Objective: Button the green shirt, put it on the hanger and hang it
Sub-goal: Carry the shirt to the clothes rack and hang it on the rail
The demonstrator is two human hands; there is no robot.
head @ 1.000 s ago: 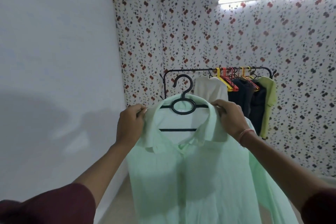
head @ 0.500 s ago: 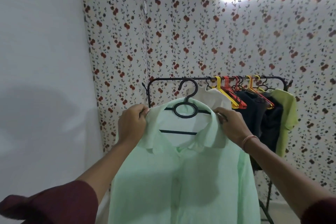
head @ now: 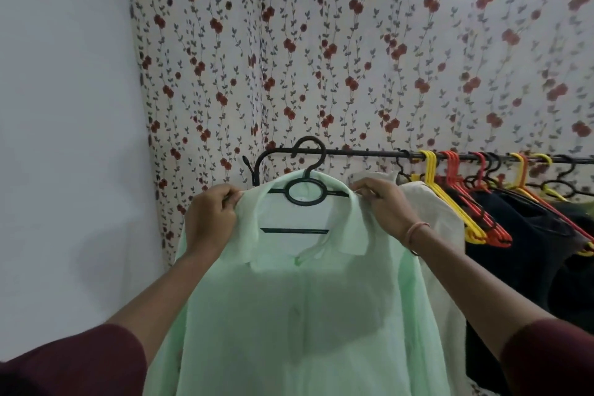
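The pale green shirt (head: 299,315) is buttoned and sits on a black hanger (head: 306,193), front facing me. My left hand (head: 209,219) grips its left shoulder by the collar, and my right hand (head: 384,206) grips the right shoulder. The hanger's hook reaches up level with the black rail (head: 360,152), close to the rail's left end. I cannot tell whether the hook rests on the rail or is just in front of it.
On the rail to the right hang a cream shirt (head: 427,202), yellow and red hangers (head: 463,202) and dark garments (head: 527,235). A plain white wall (head: 64,138) stands at the left, flowered wallpaper behind the rail.
The rack has come much closer and larger in view. The shirt on its hanger has risen towards the rail's left end, both hands keeping their grip.
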